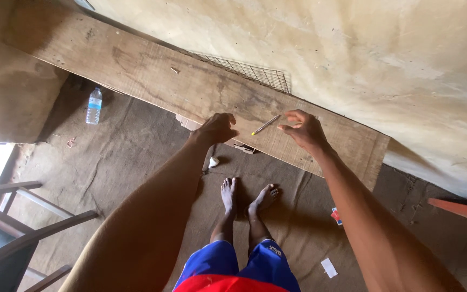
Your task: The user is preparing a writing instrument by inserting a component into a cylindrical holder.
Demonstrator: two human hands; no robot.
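A pencil [266,125] lies flat on the wooden worktop [152,75], near its front edge, between both hands and touching neither. The right hand [305,130] hovers just beside it, fingers spread and curled, grasping nothing. The left hand [216,128] rests loosely curled at the front edge, holding nothing. Wire mesh [249,73] lies along the back edge.

A clear plastic water bottle [94,106] with a blue label stands on the floor at upper left. A wire mesh panel [249,72] leans against the wall at upper centre. A wooden chair frame [20,232] fills the lower left. A white paper scrap [328,267] lies at lower right.
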